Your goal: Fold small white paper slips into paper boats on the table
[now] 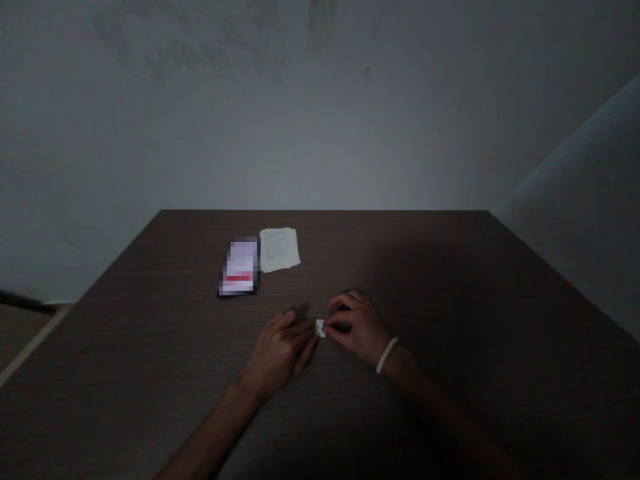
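A small white piece of paper (321, 328), apparently folded, is between my two hands over the middle of the table. From the left, my left hand (281, 348) pinches its edge with the fingertips. On the other side, the thumb and index finger of my right hand (361, 328) close on it, the remaining fingers curled above. A beaded bracelet (387, 355) circles my right wrist. The fingers cover part of the paper, so its full shape is hidden.
A dark wood-grain table (400, 267) stands against a stained grey wall (325, 133). Beyond my left hand lies a phone (240, 267) with a lit, blurred screen. Right beside it is a stack of white paper sheets (279, 250) with printed text on top.
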Tool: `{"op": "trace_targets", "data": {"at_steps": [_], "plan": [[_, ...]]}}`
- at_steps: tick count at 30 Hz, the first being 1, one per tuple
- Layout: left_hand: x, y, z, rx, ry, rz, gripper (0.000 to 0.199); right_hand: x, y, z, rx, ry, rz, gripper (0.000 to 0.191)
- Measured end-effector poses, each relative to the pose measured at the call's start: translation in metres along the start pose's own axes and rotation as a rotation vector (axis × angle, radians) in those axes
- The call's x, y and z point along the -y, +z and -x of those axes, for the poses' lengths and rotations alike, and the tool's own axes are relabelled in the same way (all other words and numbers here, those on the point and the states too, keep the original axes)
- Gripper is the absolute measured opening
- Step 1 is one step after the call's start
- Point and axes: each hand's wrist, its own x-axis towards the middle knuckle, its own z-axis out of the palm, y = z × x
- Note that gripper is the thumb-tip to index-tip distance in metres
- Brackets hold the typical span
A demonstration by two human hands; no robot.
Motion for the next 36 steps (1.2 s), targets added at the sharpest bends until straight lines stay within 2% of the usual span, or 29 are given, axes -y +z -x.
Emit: {"op": "trace_targets", "data": {"at_steps": [5, 12, 18, 29, 36], "plan": [[-0.001, -0.003, 0.0, 0.0, -0.005, 0.014, 0.021, -0.001, -0.001, 0.002, 0.013, -0.004, 0.014, 0.002], [0.003, -0.007, -0.001, 0.085, 0.004, 0.087, 0.024, 0.006, 0.0, 0.0, -0.001, 0.054, 0.019, 0.007], [0.006, -0.009, 0.0, 0.104, -0.007, 0.134, 0.023, 0.005, -0.001, -0.003, 0.019, 0.045, 0.026, 0.008], [0.011, 0.01, -0.001, -0.072, -0.07, 0.196, 0.014, 0.004, -0.004, 0.003, 0.057, 0.008, 0.017, 0.006], [0.01, 0.012, -0.005, -0.141, -0.138, 0.259, 0.005, 0.007, -0.007, 0.003, 0.078, 0.019, 0.027, 0.006]]}}
